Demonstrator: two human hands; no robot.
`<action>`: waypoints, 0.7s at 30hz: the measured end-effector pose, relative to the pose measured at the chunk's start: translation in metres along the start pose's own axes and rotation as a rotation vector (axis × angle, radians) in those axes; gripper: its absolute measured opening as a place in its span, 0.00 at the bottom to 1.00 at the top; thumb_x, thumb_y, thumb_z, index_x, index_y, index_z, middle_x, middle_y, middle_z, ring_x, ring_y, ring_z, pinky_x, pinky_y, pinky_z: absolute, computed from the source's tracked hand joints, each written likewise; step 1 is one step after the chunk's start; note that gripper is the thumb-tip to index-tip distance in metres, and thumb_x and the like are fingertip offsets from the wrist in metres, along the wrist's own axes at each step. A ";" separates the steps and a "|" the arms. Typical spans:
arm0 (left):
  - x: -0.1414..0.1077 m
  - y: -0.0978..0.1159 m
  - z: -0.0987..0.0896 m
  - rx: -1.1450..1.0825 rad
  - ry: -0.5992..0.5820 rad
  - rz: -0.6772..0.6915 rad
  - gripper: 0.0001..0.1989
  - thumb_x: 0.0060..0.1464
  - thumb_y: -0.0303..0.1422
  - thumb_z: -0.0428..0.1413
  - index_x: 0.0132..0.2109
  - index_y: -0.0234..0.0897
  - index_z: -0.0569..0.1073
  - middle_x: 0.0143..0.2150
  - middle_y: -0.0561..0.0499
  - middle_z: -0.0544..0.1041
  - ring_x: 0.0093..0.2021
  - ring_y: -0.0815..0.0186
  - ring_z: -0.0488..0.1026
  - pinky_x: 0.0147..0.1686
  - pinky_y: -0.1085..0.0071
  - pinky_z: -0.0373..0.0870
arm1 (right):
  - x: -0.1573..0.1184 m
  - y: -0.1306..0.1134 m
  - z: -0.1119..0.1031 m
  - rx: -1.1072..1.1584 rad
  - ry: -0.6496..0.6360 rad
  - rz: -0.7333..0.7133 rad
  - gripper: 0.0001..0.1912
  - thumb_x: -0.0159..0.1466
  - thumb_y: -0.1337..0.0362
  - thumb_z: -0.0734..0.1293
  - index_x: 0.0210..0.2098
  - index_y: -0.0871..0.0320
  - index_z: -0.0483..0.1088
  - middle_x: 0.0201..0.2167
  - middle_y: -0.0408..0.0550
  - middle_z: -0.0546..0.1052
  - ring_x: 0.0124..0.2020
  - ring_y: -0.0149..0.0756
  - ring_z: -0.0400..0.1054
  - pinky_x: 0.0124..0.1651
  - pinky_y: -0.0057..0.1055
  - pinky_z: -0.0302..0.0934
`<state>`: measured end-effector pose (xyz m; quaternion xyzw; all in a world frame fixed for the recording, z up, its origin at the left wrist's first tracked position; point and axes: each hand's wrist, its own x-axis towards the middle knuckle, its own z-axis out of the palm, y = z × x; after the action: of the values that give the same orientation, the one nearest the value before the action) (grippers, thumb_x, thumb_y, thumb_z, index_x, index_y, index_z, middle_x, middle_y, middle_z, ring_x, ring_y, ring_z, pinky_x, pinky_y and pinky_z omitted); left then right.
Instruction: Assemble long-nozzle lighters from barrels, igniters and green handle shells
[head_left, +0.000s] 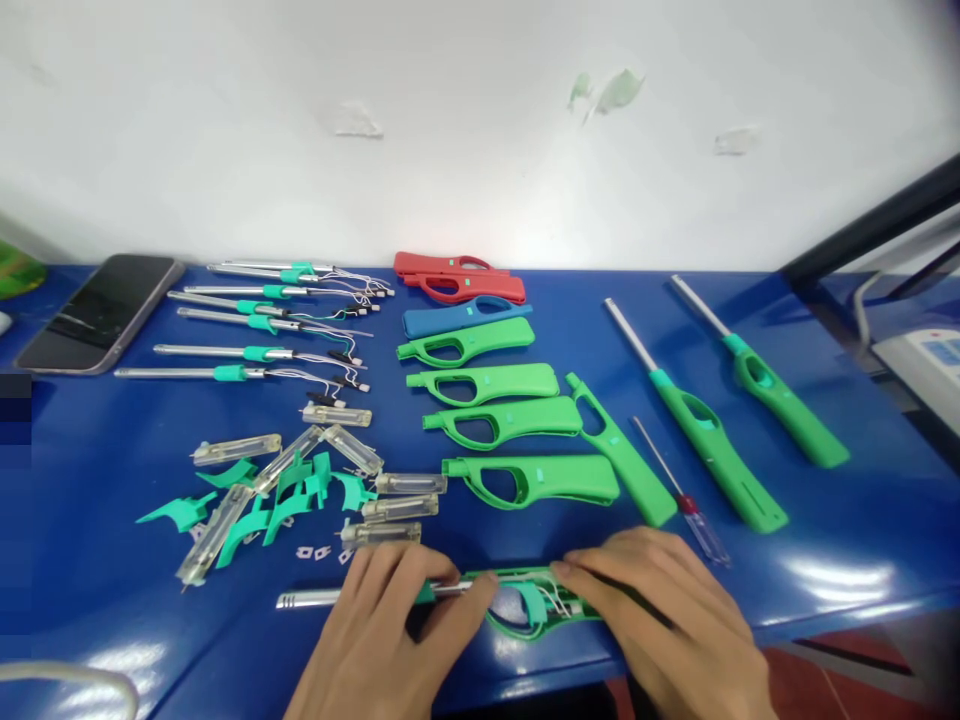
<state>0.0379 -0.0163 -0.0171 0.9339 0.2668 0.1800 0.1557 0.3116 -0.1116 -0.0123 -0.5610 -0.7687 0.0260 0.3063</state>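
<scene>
An opened green lighter shell (555, 628) lies near the table's front edge, with a teal trigger (534, 604) and white wires inside. A metal tube (309, 599) sticks out of its left end. My left hand (397, 625) is closed around the tube and the shell's left end, thumb and fingertips on the tube. Over the shell's right part is my right hand (667, 610), its fingertips pressed on the wires and upper rim. Part of the shell is hidden under the right fingers.
Behind lie green shells (540, 478), red shells (461, 278) and a blue one (465, 315). Tubes with wires (187, 373), teal triggers (247, 525), clear tanks (409, 507) and a phone (101, 312) are on the left. At right are a screwdriver (697, 525) and assembled lighters (720, 455).
</scene>
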 end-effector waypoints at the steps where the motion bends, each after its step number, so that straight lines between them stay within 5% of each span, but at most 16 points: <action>1: 0.001 0.000 0.000 -0.009 -0.001 0.003 0.23 0.69 0.22 0.48 0.61 0.47 0.78 0.47 0.47 0.74 0.45 0.61 0.70 0.41 0.67 0.72 | -0.003 0.001 0.001 -0.003 -0.005 -0.015 0.14 0.77 0.73 0.64 0.55 0.56 0.79 0.47 0.46 0.83 0.43 0.35 0.78 0.53 0.36 0.68; 11: -0.003 0.005 0.002 -0.023 0.115 0.004 0.26 0.63 0.12 0.50 0.59 0.39 0.78 0.50 0.52 0.81 0.50 0.62 0.70 0.51 0.68 0.71 | -0.013 0.003 0.005 -0.016 -0.040 -0.018 0.17 0.79 0.71 0.61 0.59 0.55 0.77 0.49 0.47 0.83 0.46 0.37 0.77 0.59 0.38 0.63; 21: -0.002 0.010 -0.002 0.028 0.222 -0.033 0.16 0.68 0.21 0.58 0.58 0.38 0.79 0.52 0.48 0.80 0.56 0.60 0.70 0.56 0.67 0.73 | -0.001 -0.006 0.002 0.015 0.054 0.010 0.16 0.82 0.69 0.58 0.58 0.57 0.76 0.50 0.50 0.82 0.50 0.39 0.75 0.60 0.40 0.64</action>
<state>0.0401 -0.0251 -0.0117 0.9057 0.3003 0.2760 0.1150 0.3050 -0.1137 -0.0120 -0.5631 -0.7570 0.0184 0.3310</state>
